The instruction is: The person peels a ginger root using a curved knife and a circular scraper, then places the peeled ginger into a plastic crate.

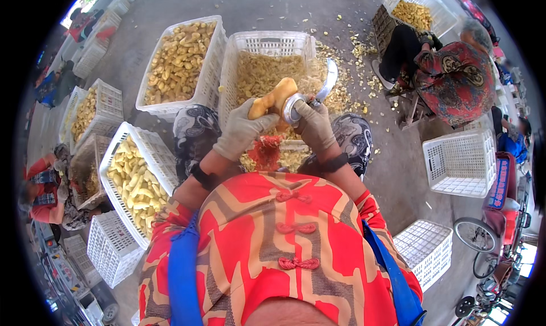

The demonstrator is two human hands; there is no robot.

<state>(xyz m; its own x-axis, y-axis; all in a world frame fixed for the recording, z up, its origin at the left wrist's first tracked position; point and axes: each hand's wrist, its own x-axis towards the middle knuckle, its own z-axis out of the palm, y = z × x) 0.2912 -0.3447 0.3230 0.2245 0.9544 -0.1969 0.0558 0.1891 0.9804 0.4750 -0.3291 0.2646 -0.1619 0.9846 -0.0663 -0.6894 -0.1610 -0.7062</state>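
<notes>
My left hand (243,132), in a pale work glove, grips a brown, knobbly root (275,100) that looks like a bamboo shoot or similar vegetable. In my gloved right hand (313,123) is a metal tool with a curved, shiny blade (328,81) pointing up and away. A round metal ring (291,108) beside that hand touches the root's right side. Both hands are above a white plastic crate (268,36) with peelings (268,72) in it. A red object (265,153) stands between my knees.
A white crate of unpeeled pieces (179,64) stands ahead left, and one of pale peeled pieces (136,183) nearer on the left. Peelings litter the floor (362,49). A person (456,74) sits at the right; another (47,189) is at the left. More crates (463,164) and a tricycle (475,234) are right.
</notes>
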